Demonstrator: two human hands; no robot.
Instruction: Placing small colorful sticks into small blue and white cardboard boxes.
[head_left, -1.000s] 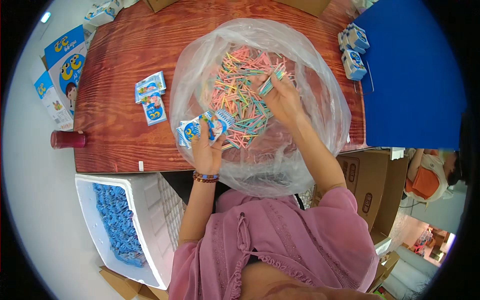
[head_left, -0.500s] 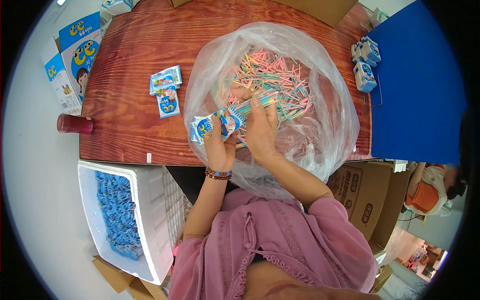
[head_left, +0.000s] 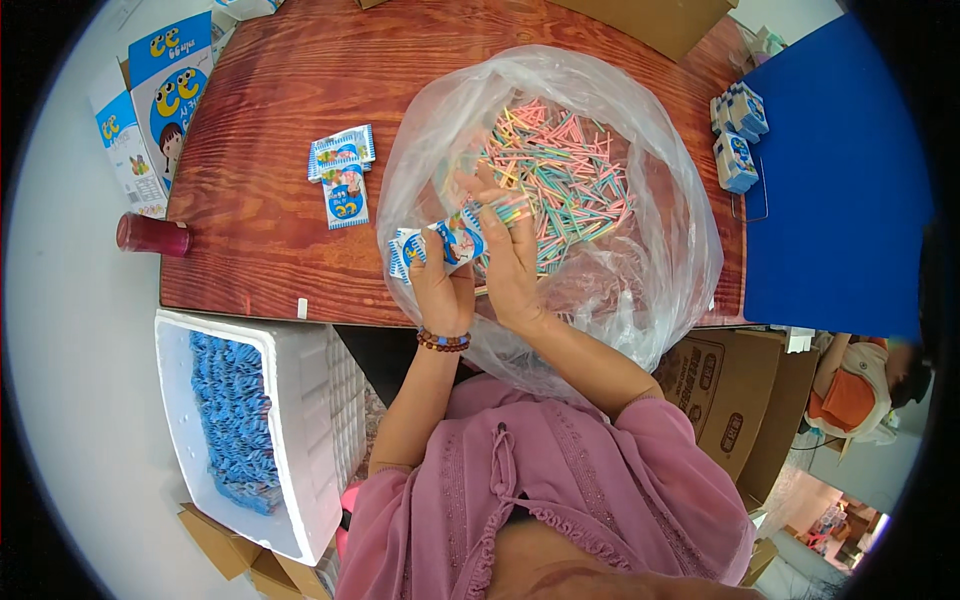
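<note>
My left hand [head_left: 443,295], a beaded bracelet at its wrist, grips a small blue-and-white packet [head_left: 462,238] over the near left edge of a clear plastic bag [head_left: 665,215]. More than one packet may be in that grip; the layers overlap. At the packet's right end, my right hand [head_left: 512,265] closes its fingers around a bundle of thin pastel sticks [head_left: 513,208]. Their lower ends are hidden by the packet and fingers. Many loose pink, yellow and green sticks [head_left: 575,170] lie inside the open bag, beyond my hands.
Several similar packets [head_left: 345,195] lie on the wooden table [head_left: 270,100] left of the bag. A red jar [head_left: 154,235] and printed cartons [head_left: 180,90] stand farther left. Below, a white foam box [head_left: 300,430] holds many blue packets. Small packs [head_left: 735,160] sit by a blue panel [head_left: 840,190].
The sticks now show a shorter length beyond the packet, and my right hand has moved slightly left, closer to it. My left hand still grips the packet.
</note>
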